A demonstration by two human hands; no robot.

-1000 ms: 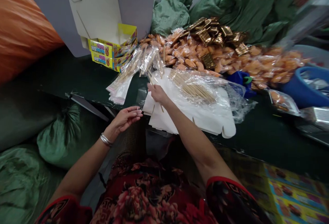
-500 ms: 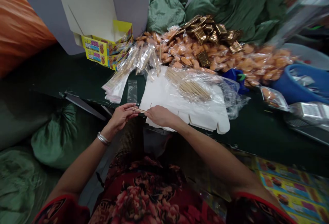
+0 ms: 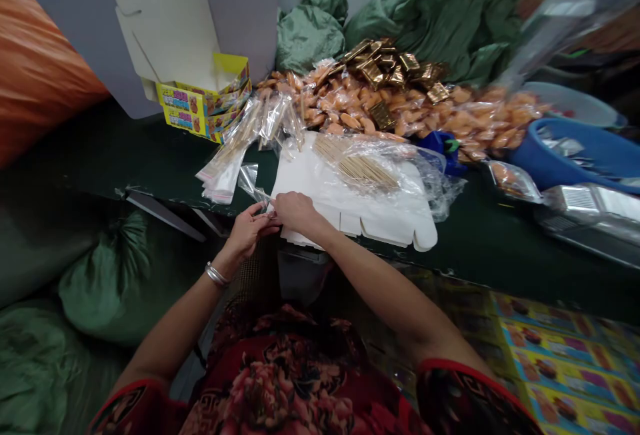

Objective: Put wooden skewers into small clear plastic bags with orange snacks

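Observation:
My left hand (image 3: 253,230) is closed at the table's front edge, its fingertips pinching thin wooden sticks that are mostly hidden. Against those fingertips, my right hand (image 3: 299,214) is closed too, over the left corner of a white cardboard sheet (image 3: 300,178). A small clear plastic bag (image 3: 249,178) runs from the dark tabletop up to my right fingers, creased and partly lifted. On the cardboard lies a bundle of loose wooden sticks (image 3: 363,167), partly under clear plastic film (image 3: 425,165). Left of it rest a stack of flat clear bags (image 3: 220,182) and bagged sticks (image 3: 273,118).
Yellow printed boxes (image 3: 193,112) stand at the back left. A heap of orange wrapped pieces (image 3: 345,105) with gold packets (image 3: 393,65) spreads along the back. At the right are a blue basin (image 3: 560,158) and silver packages (image 3: 595,205). Green sacks (image 3: 110,282) sit lower left.
The clear bag, flat on the table before, is now bent and drawn to my fingers. My hands have come together, and the sticks in the left are less visible. The view has shifted slightly.

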